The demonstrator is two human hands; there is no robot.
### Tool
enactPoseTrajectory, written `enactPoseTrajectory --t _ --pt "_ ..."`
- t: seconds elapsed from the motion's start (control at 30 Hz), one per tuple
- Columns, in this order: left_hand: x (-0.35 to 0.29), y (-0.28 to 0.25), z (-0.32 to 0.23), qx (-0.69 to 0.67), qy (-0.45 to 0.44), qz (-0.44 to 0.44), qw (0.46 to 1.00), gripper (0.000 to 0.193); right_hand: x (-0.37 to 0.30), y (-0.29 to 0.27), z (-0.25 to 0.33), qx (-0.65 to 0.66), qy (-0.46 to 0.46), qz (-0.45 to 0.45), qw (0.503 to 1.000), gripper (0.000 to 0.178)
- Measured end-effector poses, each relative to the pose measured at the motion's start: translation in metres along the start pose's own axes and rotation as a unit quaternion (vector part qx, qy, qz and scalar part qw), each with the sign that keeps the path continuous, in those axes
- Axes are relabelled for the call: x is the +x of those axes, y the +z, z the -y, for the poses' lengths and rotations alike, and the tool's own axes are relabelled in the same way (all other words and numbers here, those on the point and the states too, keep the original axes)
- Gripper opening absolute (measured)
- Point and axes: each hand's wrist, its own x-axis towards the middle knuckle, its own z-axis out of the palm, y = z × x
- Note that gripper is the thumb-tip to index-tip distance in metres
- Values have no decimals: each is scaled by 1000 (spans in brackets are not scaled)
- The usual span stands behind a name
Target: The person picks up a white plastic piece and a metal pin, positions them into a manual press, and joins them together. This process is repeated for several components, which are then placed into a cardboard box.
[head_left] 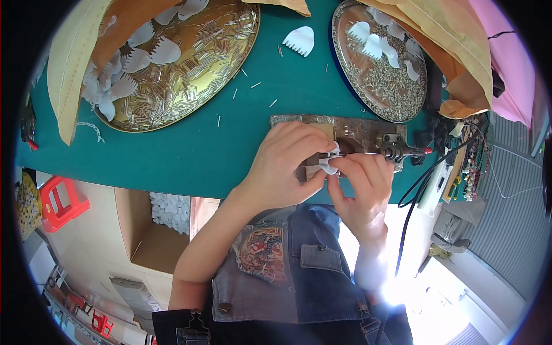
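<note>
Both of my hands are at a metal jig [361, 130] near the table's front edge. Between them is a white plastic hair claw clip [329, 166], partly covered by fingers. My left hand [283, 164] grips it from the left, thumb below and fingers above. My right hand [366, 187] pinches its right side with thumb and forefinger. Just right of the fingers sits a toggle clamp [397, 149] with a red-tipped handle, mounted on the jig. Whether a pin or spring is in the clip is hidden.
A gold tray [156, 127] at the far left holds metal pins and toothed white clip halves. Another round tray [344, 77], far right, has small metal pieces and clip halves. Brown paper bags [72, 69] lean over both. One clip half [299, 41] and stray pins lie between; black cables [409, 221] hang right.
</note>
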Motion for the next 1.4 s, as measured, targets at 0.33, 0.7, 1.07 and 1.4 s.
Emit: enactPoseTrajectory --t 0.33,0.7,1.07,1.4 --pt "-1 -5 -1 -27 -30 29 999 37 -33 28 -13 -1 -42 -73 996 30" --pt "-3 -3 3 -32 -26 36 999 40 -43 -7 -19 48 -107 -125 985 33" --pt "-1 -6 -1 -37 -31 48 998 43 9 -61 -46 229 121 -14 966 20" --pt "-1 -7 6 -50 5 52 997 47 6 -17 -27 30 -158 -9 987 26"
